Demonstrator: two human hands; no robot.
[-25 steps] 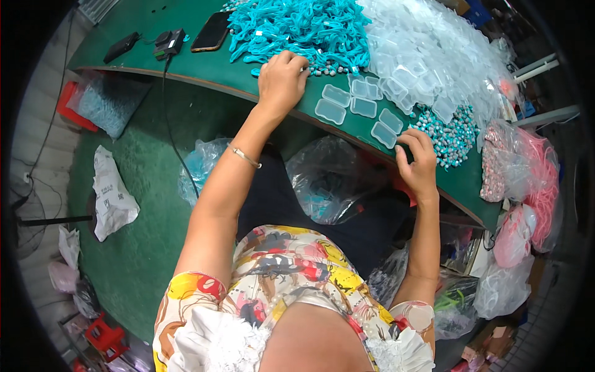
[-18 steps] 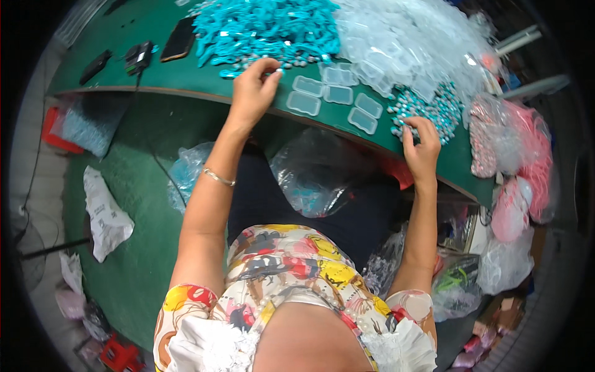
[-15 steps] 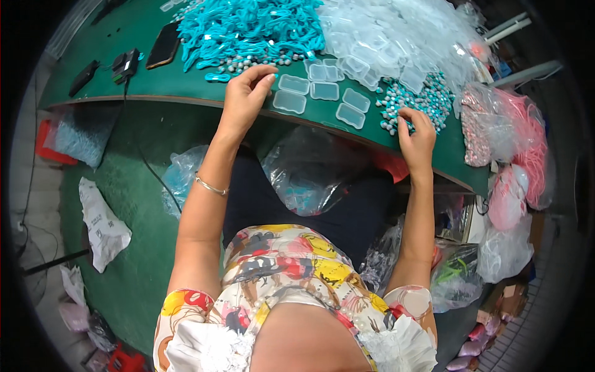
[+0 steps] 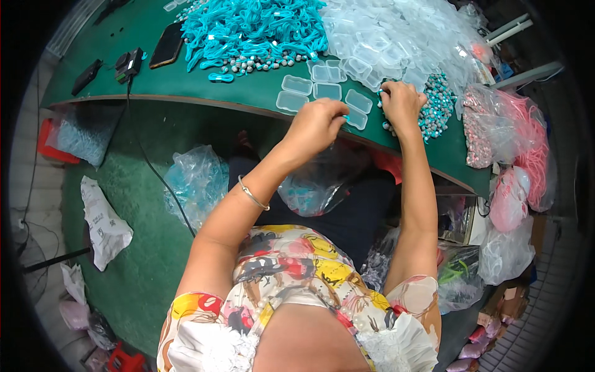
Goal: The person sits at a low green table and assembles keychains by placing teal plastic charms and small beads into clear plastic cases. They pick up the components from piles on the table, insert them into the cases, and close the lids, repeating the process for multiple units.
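Note:
My left hand (image 4: 317, 129) is closed in a pinch at the table's front edge, beside the near half of an open clear plastic box (image 4: 359, 101). A speck of teal shows at its fingertips, too small to name. My right hand (image 4: 403, 104) hovers over the left side of a pile of teal and grey beads (image 4: 437, 105). Its fingers are curled together, and what they hold, if anything, is hidden. Two more open clear boxes stand to the left, a left one (image 4: 297, 84) and a middle one (image 4: 327, 91).
Behind lie a heap of teal cords (image 4: 254, 31) with grey beads along its front, and a big pile of clear boxes (image 4: 396, 37). A phone (image 4: 166, 44) and a black device with a cable (image 4: 128, 65) are at left. Bags of pink cord (image 4: 527, 136) hang at right.
My left hand has moved right and nearer, from beside the left box to the right box. My right hand has shifted slightly left and farther away over the beads.

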